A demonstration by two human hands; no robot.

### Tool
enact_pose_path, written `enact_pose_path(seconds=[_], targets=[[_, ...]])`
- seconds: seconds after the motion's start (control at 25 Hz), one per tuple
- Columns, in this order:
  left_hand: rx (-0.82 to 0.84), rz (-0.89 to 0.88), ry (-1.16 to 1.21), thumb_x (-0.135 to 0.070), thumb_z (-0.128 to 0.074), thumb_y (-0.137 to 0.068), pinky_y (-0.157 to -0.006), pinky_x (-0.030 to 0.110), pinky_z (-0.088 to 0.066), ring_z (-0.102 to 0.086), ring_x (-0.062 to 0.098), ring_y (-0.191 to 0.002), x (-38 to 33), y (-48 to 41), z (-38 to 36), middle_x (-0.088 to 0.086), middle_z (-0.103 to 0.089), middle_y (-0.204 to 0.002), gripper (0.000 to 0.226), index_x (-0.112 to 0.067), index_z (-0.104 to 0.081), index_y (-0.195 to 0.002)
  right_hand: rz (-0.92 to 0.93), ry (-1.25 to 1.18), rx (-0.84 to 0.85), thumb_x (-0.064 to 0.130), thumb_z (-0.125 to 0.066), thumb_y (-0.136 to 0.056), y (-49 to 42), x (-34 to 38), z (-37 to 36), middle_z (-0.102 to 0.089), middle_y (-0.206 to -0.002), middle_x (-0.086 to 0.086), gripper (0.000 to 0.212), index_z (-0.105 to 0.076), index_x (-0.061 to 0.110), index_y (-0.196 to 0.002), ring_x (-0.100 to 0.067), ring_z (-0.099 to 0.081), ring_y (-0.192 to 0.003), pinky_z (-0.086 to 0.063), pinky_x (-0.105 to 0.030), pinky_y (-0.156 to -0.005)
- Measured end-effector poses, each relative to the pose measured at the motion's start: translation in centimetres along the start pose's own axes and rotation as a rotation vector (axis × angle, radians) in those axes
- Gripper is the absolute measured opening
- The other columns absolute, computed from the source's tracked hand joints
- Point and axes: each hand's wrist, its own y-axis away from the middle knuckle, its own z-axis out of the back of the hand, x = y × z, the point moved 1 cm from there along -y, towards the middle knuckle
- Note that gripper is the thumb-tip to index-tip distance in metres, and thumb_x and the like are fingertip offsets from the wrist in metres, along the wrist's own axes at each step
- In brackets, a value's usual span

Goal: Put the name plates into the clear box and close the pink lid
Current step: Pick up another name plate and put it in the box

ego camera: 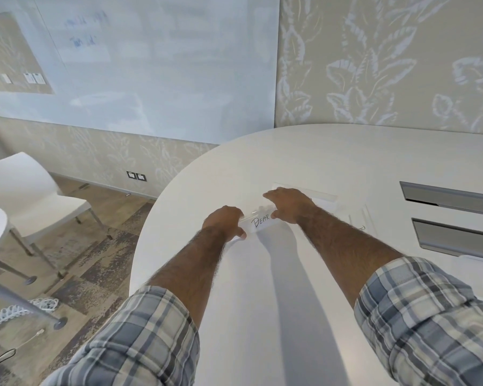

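**Name plate gripped at both ends on the white table**

A single head view is available, looking down over both forearms, which are extended across a rounded white table (290, 274). Rolled plaid sleeves (430, 316) are seen at the elbows.

The left hand (225, 220) is closed around the left end of a clear name plate (260, 222); its thumb is seen at the near edge and its fingers are curled over the far side. The right hand (289, 204) is set on the right end of the same plate, thumb pressed at the near edge, fingers spread forward and partly curled. The plate is thus held between the two hands, just above or on the table surface; contact with the table cannot be told. A paper insert with handwritten "DEAR" is read through the plate.

A second clear plate or tray (318, 195) is noted just beyond the right hand, lying flat on the table; its exact form is hard to tell against the white. Faint clear pieces (367, 218) are seen right of the right forearm.

Two grey recessed slots (452, 199) are noted in the table at right. A white chair (25, 196) stands on the floor at left.
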Motion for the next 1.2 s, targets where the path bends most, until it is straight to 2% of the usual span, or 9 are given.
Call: enact_pose_path(seconds=[0.12, 0.24, 0.36, 0.44, 0.56, 0.68, 0.84, 1.08, 1.2], targets=[[0.021, -0.034, 0.004, -0.032, -0.079, -0.072, -0.077, 0.033, -0.047, -0.06, 0.022, -0.108, 0.1, 0.4, 0.2, -0.005, -0.065, -0.114, 0.051, -0.028, -0.065, -0.121, -0.046, 0.008, 0.038, 0.035, -0.065, -0.089, 0.2, 0.1, -0.2, -0.056, -0.141, -0.001, 0.052, -0.052, 0.024, -0.138, -0.027, -0.051, -0.129, -0.041, -0.038, -0.103], [0.021, -0.053, 0.008, -0.031, -0.079, -0.073, -0.079, 0.034, -0.049, -0.06, 0.021, -0.108, 0.0, 1.0, 0.7, -0.006, -0.066, -0.113, 0.049, -0.031, -0.065, -0.12, -0.068, -0.053, 0.074, 0.035, -0.065, -0.088, 0.9, -0.2, -0.1, -0.057, -0.137, 0.002, 0.045, -0.057, 0.026, -0.132, -0.022, -0.051, -0.127, -0.042, -0.037, -0.1], [0.014, -0.08, 0.017, -0.032, -0.078, -0.075, -0.082, 0.035, -0.049, -0.058, 0.019, -0.112, -0.6, 1.7, 1.2, -0.008, -0.065, -0.118, 0.05, -0.033, -0.064, -0.123, -0.042, -0.079, 0.11, 0.035, -0.067, -0.086, 2.0, -0.4, 0.3, -0.057, -0.133, 0.004, 0.045, -0.059, 0.023, -0.129, -0.019, -0.051, -0.124, -0.042, -0.036, -0.096], [0.006, -0.099, 0.024, -0.033, -0.078, -0.075, -0.078, 0.032, -0.046, -0.058, 0.017, -0.11, -1.5, 2.3, 1.6, -0.01, -0.065, -0.117, 0.049, -0.035, -0.065, -0.122, -0.038, -0.092, 0.115, 0.036, -0.069, -0.083, 3.1, -0.6, 0.8, -0.058, -0.129, 0.004, 0.046, -0.06, 0.023, -0.126, -0.019, -0.052, -0.121, -0.042, -0.035, -0.092], [0.003, -0.125, 0.034, -0.032, -0.079, -0.073, -0.075, 0.031, -0.048, -0.06, 0.016, -0.104, -3.0, 3.1, 2.3, -0.01, -0.068, -0.111, 0.047, -0.036, -0.067, -0.119, -0.056, -0.093, 0.094, 0.035, -0.071, -0.081, 4.8, -1.1, 1.6, -0.061, -0.123, 0.003, 0.043, -0.063, 0.023, -0.12, -0.021, -0.056, -0.114, -0.046, -0.036, -0.089], [-0.012, -0.147, 0.039, -0.032, -0.079, -0.073, -0.082, 0.034, -0.051, -0.06, 0.016, -0.105, -4.8, 4.1, 3.0, -0.009, -0.068, -0.112, 0.049, -0.036, -0.067, -0.12, -0.073, -0.077, 0.067, 0.035, -0.071, -0.081, 6.7, -2.1, 2.9, -0.062, -0.121, 0.001, 0.043, -0.063, 0.023, -0.121, -0.022, -0.057, -0.111, -0.044, -0.034, -0.082], [-0.032, -0.178, 0.032, -0.033, -0.079, -0.074, -0.08, 0.032, -0.047, -0.058, 0.016, -0.11, -7.7, 5.6, 3.5, -0.01, -0.066, -0.117, 0.05, -0.037, -0.066, -0.122, -0.108, -0.065, 0.041, 0.033, -0.072, -0.081, 10.0, -3.7, 4.6, -0.062, -0.124, -0.001, 0.045, -0.062, 0.021, -0.124, -0.024, -0.057, -0.114, -0.049, -0.039, -0.089], [-0.025, -0.271, 0.025, -0.029, -0.079, -0.075, -0.08, 0.032, -0.051, -0.06, 0.017, -0.108, -14.0, 8.1, 3.9, -0.007, -0.067, -0.117, 0.052, -0.034, -0.066, -0.124, -0.165, -0.036, -0.002, 0.032, -0.073, -0.079, 16.7, -6.8, 7.0, -0.065, -0.117, 0.0, 0.042, -0.064, 0.023, -0.119, -0.024, -0.06, -0.107, -0.048, -0.035, -0.082], [-0.025, -0.313, 0.032, -0.026, -0.079, -0.075, -0.085, 0.036, -0.053, -0.059, 0.017, -0.109, -17.7, 9.5, 4.1, -0.007, -0.067, -0.117, 0.05, -0.035, -0.067, -0.122, -0.197, -0.018, -0.037, 0.034, -0.073, -0.079, 20.3, -8.9, 8.3, -0.067, -0.114, 0.001, 0.038, -0.065, 0.023, -0.115, -0.023, -0.062, -0.106, -0.047, -0.034, -0.08]])
